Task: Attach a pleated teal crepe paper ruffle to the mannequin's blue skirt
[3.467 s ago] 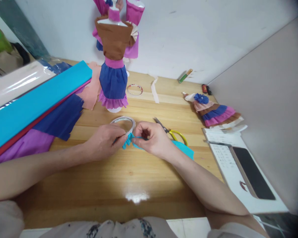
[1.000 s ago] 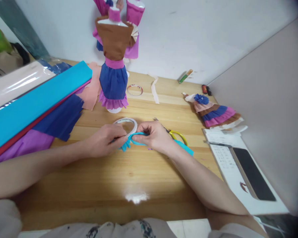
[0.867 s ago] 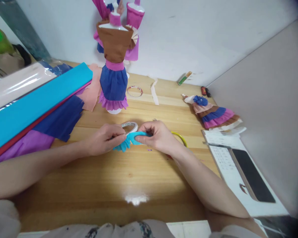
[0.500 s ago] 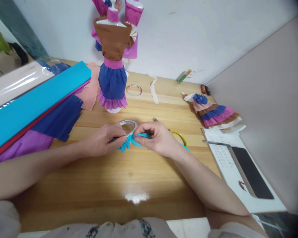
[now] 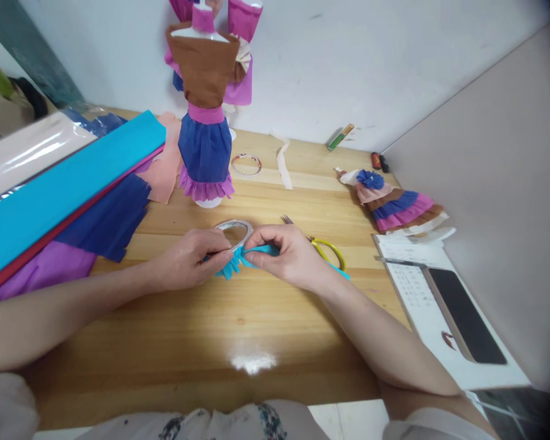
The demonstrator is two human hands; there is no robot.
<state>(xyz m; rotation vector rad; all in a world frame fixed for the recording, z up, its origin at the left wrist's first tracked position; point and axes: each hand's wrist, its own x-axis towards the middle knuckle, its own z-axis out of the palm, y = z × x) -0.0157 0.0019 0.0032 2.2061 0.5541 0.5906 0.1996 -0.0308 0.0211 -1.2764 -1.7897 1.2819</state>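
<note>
Between my hands is a strip of blue crepe paper [image 5: 230, 267], gathered into ruffles on its left part. My left hand [image 5: 195, 260] pinches the gathered part between thumb and fingers. With thumb and forefinger, my right hand [image 5: 279, 252] grips the strip a little further right, where it is bunched. The strip's tail shows again beyond my right wrist. A roll of tape [image 5: 250, 231] lies on the table just behind my fingers. Scissors with yellow handles [image 5: 334, 250] lie behind my right hand, which partly hides them.
A dress form in brown, pink and blue paper [image 5: 206, 146] stands at the back. Crepe paper rolls [image 5: 73, 165] are stacked at left. At right are a tiered paper dress [image 5: 401, 205] and a phone [image 5: 465, 315] on a white sheet. A glue-like green tube [image 5: 340, 137] leans on the wall.
My right fingertips have shifted slightly left, closer to my left hand, bunching the blue strip. My left hand keeps its pinch. The whole view has moved a little.
</note>
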